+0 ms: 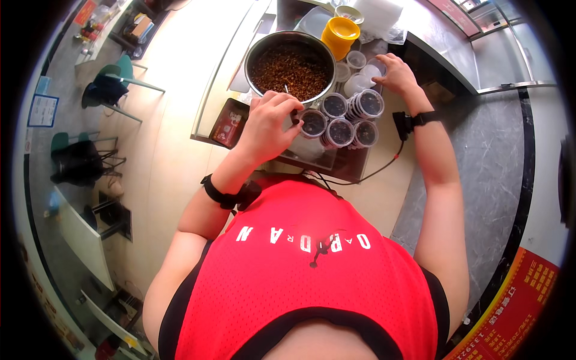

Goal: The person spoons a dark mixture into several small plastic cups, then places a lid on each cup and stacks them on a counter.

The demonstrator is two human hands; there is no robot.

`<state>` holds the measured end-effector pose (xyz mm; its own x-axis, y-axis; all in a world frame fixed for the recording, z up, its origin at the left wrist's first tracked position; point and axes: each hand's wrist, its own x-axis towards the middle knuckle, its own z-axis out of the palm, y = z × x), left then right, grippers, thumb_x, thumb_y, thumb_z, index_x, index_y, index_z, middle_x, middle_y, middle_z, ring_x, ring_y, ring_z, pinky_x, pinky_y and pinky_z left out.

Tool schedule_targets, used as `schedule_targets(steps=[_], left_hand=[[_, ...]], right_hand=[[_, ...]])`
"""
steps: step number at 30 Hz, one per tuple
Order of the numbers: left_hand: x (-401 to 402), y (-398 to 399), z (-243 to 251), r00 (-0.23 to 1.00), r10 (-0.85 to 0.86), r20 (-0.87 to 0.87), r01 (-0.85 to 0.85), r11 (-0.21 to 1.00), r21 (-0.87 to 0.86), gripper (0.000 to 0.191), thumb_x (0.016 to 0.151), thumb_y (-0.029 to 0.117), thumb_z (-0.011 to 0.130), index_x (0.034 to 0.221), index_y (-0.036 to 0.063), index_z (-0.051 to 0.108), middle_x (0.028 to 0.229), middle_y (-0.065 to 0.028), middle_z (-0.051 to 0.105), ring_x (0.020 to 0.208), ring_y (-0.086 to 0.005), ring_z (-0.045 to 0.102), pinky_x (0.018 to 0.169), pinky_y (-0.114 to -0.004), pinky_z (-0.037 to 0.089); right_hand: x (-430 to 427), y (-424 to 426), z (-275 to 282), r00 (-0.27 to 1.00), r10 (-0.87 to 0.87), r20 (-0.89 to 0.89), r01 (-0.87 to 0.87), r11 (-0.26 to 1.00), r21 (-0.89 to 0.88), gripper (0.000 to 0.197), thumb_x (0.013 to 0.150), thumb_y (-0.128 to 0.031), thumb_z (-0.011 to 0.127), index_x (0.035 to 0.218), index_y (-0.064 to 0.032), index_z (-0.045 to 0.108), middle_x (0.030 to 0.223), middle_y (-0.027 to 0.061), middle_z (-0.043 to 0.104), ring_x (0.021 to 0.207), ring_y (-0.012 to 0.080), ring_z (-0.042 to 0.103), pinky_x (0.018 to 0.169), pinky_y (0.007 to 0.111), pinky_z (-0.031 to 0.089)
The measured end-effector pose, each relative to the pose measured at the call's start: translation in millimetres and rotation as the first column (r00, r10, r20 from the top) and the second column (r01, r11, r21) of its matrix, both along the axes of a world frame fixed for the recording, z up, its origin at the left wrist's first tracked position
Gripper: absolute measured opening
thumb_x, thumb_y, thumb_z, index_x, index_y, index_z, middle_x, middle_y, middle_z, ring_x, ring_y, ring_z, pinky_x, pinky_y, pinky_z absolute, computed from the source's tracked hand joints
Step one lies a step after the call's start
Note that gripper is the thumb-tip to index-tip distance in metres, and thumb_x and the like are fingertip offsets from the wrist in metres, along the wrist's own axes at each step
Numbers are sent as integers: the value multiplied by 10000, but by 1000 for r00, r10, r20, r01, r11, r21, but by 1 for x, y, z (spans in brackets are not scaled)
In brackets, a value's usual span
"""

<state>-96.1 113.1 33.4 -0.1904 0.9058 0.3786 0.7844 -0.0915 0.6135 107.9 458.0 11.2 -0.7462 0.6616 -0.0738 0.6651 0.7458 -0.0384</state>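
My left hand (272,123) grips a spoon by its dark handle (294,118); the spoon's metal stem (286,88) shows at the near rim of a large steel bowl (332,78). Dark brown, crumbly food (288,67) fills the lower part of the bowl. To the right, my right hand (397,74) has thumb and fingers spread at a translucent plastic lid or cup (377,66); how firmly it holds this is unclear. Whitish round lids (357,84) lie beside the thumb. Nearer me stand several stacks of lidded clear cups (340,132) with dark contents.
Yellow bowls (342,33) are stacked behind the steel bowl, near empty clear cups (356,59). A dark red tray (229,123) lies at left. A black cable (382,173) runs from my right wrist past the table edge. Green chairs (119,74) stand at far left.
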Motion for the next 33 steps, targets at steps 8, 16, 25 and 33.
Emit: schedule_targets(steps=[8,16,25,33], left_hand=[[-9,-7,22,994,-111,1,111,989,-99,523,764,161,819,1245,111,618,1253,-71,637,1187,-252,573,1027,-386,381],[-13,3,49,965,-164,204,103,954,281,687,806,240,805,1412,100,511,1396,-139,536,1252,-338,553,1003,-435,468],[-25,-21,46,930,-208,302,202,978,53,547,798,61,789,1302,50,576,1096,-133,702,980,-259,685,875,-352,540],[-47,-52,53,871,-255,419,372,901,-224,582,818,387,820,1207,21,591,988,-178,701,813,-312,697,756,-379,539]], right_hand=[[1,-20,53,969,9,-247,-3,1000,23,647,770,-412,826,1258,-26,645,1124,132,661,1011,280,652,904,371,529],[-15,-159,145,909,148,-389,-161,987,-2,581,739,-446,827,1068,15,696,913,128,660,802,278,657,734,379,533],[-29,-225,142,903,78,-422,-152,978,-145,521,708,-433,836,963,-4,687,873,123,634,806,294,662,721,390,533],[-67,-252,127,919,48,-392,-146,964,-224,557,726,-464,822,1008,-9,671,945,125,638,860,306,672,747,394,540]])
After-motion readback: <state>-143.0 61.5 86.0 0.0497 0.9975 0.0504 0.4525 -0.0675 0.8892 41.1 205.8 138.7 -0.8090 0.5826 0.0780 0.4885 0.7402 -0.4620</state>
